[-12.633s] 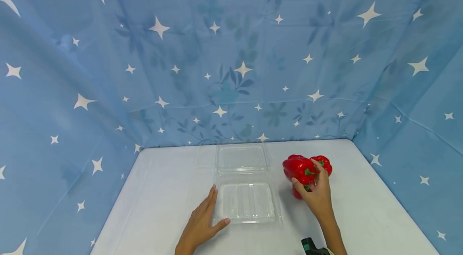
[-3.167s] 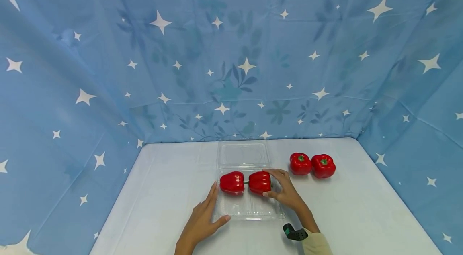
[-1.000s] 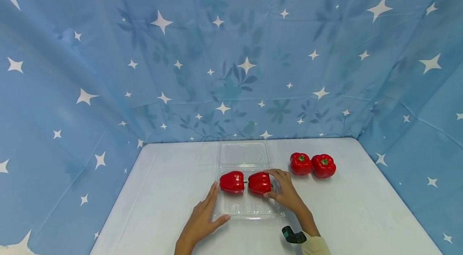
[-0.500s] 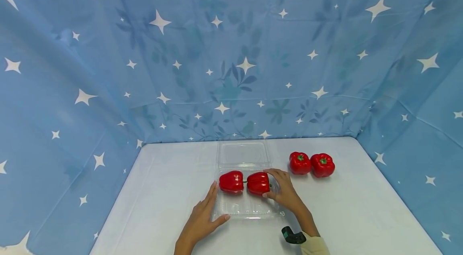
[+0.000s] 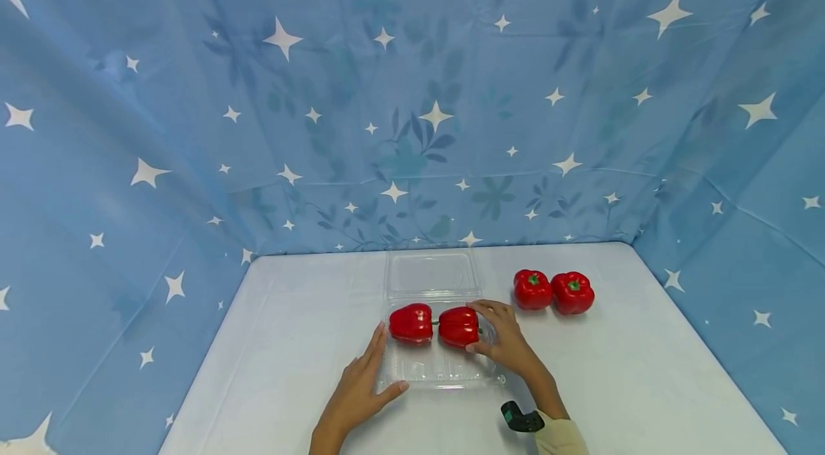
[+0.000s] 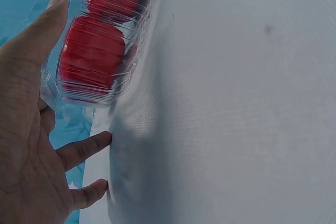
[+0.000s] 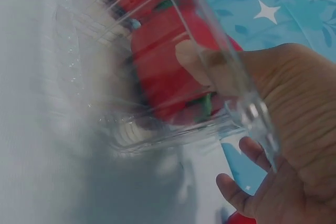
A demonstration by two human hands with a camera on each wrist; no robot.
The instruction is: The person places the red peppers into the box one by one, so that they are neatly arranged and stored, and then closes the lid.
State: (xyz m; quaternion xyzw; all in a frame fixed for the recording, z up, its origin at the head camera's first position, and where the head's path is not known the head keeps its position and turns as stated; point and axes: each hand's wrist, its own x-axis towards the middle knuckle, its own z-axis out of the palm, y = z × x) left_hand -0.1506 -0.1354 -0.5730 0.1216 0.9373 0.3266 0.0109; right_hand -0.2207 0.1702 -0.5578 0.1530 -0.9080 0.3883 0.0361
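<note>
A clear plastic clamshell container (image 5: pixel 445 371) lies with its lid (image 5: pixel 432 274) folded back away from me. Two red bell peppers rest on their sides in its far half: a left one (image 5: pixel 411 324) and a right one (image 5: pixel 458 327), with a green stem between them. My right hand (image 5: pixel 509 342) reaches over the container's right wall and holds the right pepper between thumb and fingers; the right wrist view has the thumb on its red side. At the container's left wall my left hand (image 5: pixel 358 385) rests with fingers extended and thumb spread along the front.
Two more red bell peppers stand stem-up at the back right of the white table (image 5: pixel 277 340), a nearer-to-container one (image 5: pixel 532 289) and one beside it (image 5: pixel 572 292). A blue star-patterned curtain (image 5: pixel 412 97) closes off the back and sides.
Over twelve seconds ago my right hand held a pepper above the others at right; now two peppers lie in the container. In the last second, both hands have stayed nearly still.
</note>
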